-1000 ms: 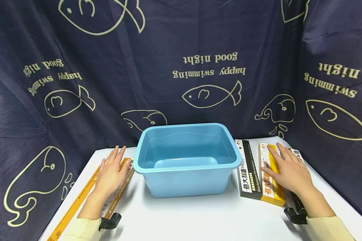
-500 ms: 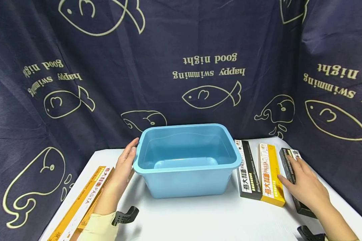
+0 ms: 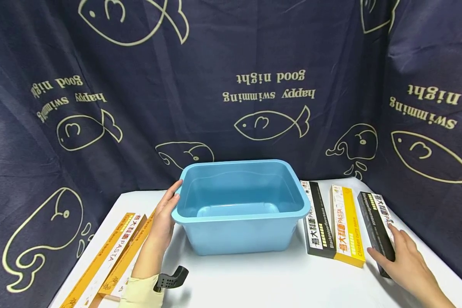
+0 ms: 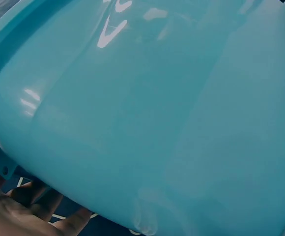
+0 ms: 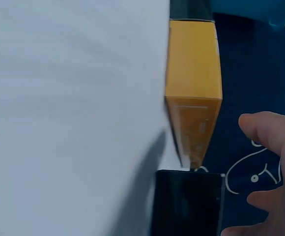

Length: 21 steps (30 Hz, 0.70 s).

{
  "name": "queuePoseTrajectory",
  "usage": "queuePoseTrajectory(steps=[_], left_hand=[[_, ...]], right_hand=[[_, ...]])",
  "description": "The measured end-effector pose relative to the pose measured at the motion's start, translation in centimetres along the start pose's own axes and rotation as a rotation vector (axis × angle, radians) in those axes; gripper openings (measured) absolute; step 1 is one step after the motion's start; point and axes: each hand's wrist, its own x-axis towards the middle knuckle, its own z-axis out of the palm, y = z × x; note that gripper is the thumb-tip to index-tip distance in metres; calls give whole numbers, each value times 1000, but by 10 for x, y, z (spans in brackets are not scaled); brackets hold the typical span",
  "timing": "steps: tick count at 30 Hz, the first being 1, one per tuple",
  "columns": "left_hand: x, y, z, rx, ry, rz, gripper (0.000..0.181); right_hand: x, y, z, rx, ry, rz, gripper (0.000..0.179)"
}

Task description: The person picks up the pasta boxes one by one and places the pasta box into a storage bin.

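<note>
A blue plastic tub point(image 3: 238, 233) stands mid-table. My left hand point(image 3: 162, 220) is at its left end, fingertips by the rim; in the left wrist view, fingers point(image 4: 76, 221) show beside the tub's wall point(image 4: 132, 108). Contact is hard to confirm. My right hand point(image 3: 406, 261), fingers spread and relaxed, hovers around the near end of a black-and-white pasta box point(image 3: 377, 226) and holds nothing. Left of that box lies a yellow pasta box point(image 3: 348, 226), and beside it another black pasta box point(image 3: 317, 218). The right wrist view shows the yellow box's end point(image 5: 194, 59) and a dark box end point(image 5: 186, 204).
Orange-and-white pasta boxes point(image 3: 108, 256) lie at the left of the white table point(image 3: 269, 278), partly behind my left forearm. A dark blue curtain point(image 3: 215, 85) with fish drawings hangs close behind and at both sides.
My left hand has moved right, from above the orange boxes to the tub's left end. My right hand has drawn back toward me and to the right, uncovering the yellow and right-hand black boxes.
</note>
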Motion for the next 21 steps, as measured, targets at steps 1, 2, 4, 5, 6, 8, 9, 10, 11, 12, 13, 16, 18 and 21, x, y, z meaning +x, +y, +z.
queuePoseTrajectory(steps=[1, 2, 4, 5, 6, 8, 9, 10, 11, 12, 13, 16, 18, 21], left_hand=[[-1, -1, 0, -8, 3, -1, 49], [-1, -1, 0, -14, 4, 1, 49], [-2, -2, 0, -26, 3, 3, 50], [-2, -3, 0, -29, 1, 3, 50], [-2, -4, 0, -30, 1, 0, 50], [-2, -4, 0, -30, -3, 1, 50], [-3, -4, 0, -26, -5, 2, 50], [-4, -4, 0, -23, -6, 2, 51], [-4, -4, 0, -16, -4, -1, 51], [-5, -4, 0, -13, -3, -3, 51], [-5, -3, 0, -11, -3, -5, 51], [-6, -3, 0, -8, 0, -14, 51], [-5, -2, 0, -11, 2, -17, 51], [-3, -1, 1, -18, -1, -13, 50]], right_hand=[[-2, 1, 2, -6, -5, 10, 99], [-3, 2, 3, -12, -8, 22, 99], [-4, 4, 5, -18, -17, 42, 100], [-5, 4, 5, -23, -23, 51, 100], [-5, 5, 5, -28, -30, 61, 99], [-5, 5, 5, -35, -44, 74, 98], [-6, 6, 5, -39, -53, 81, 98], [-6, 7, 5, -40, -64, 89, 98], [-6, 7, 6, -44, -75, 101, 98], [-6, 8, 6, -48, -88, 112, 98], [-6, 8, 6, -53, -103, 121, 99], [-4, 10, 5, -69, -153, 170, 102], [-3, 11, 4, -83, -183, 204, 105], [-3, 12, 2, -102, -200, 258, 105]])
